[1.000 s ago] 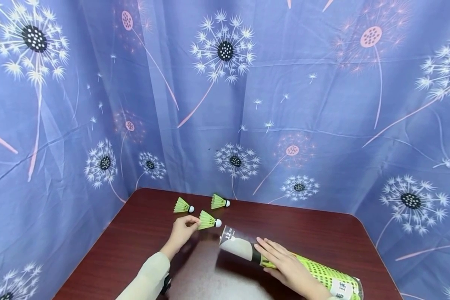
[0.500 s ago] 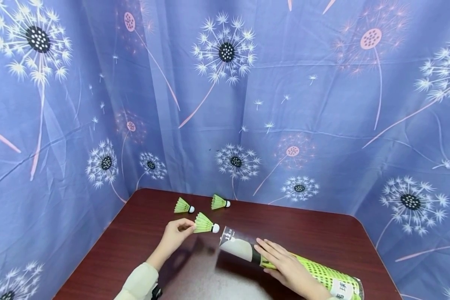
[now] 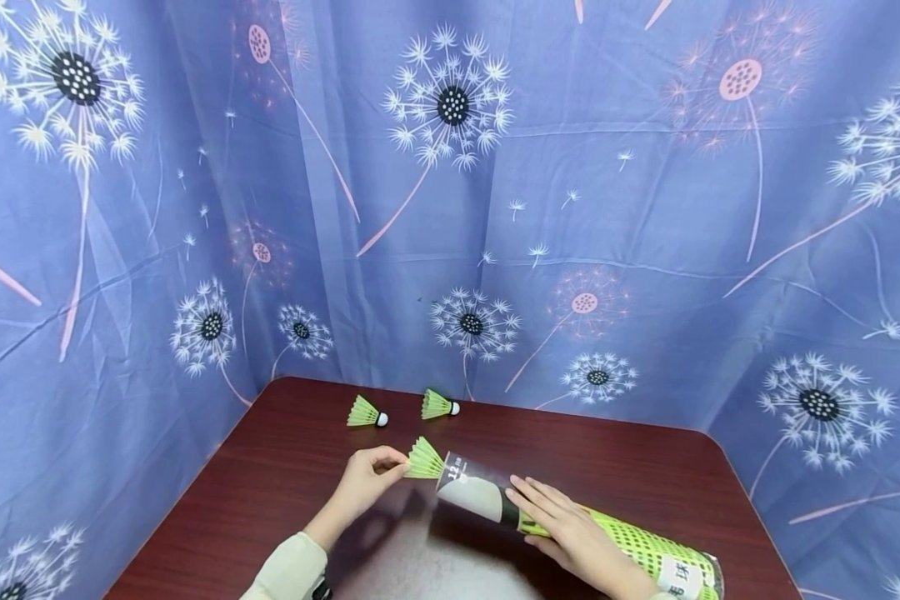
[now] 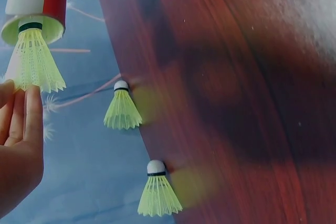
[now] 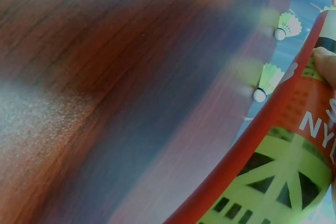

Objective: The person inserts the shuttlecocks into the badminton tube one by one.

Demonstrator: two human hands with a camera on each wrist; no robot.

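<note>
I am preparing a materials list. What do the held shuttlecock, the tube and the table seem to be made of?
Held shuttlecock: mostly nylon or similar plastic, probably; translucent, regularly ribbed.
Tube: perhaps coated cardboard or plastic; smooth printed surface, slight sheen.
Table: wood or wood-look laminate, glossy; streaky grain and bright glare.

To me, the shuttle [image 4: 38,61] at the left fingertips [image 4: 34,109] looks like thin, ribbed plastic, faintly see-through. Under the right fingers [image 3: 536,498], the tube [image 3: 636,537] has a smooth, glossy skin. Below both sets of fingers I see shiny, wood-grained table [image 3: 270,483]; beyond them, matt, lightly creased cloth [image 3: 375,183].
</note>
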